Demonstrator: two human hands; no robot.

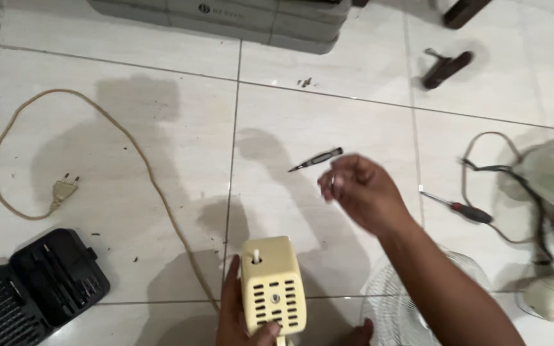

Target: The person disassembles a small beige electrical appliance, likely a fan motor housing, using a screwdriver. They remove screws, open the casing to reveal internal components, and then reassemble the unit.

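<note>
Cream-coloured, the vented motor housing (271, 285) sits upright in the left hand (242, 320), fingers wrapped round its lower sides, thumb across the front. Left of those fingers lies an open black bit case (33, 285), with a plug (63, 190) on its cord beyond. The right hand (361, 192) hovers above, fingertips pinched together, perhaps on something small; it's blurred. A screwdriver (317, 158) lies just beyond them, a red-handled one (460, 207) to their right.

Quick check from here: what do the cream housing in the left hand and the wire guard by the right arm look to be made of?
The cream housing, held by the left hand, looks like moulded plastic: matte, with rounded corners and slotted vents. The wire guard looks like thin metal wire, pale, probably painted or plated; its spokes are fine and evenly spaced. The right hand is raised above the floor tiles, which look like glossy ceramic.
</note>
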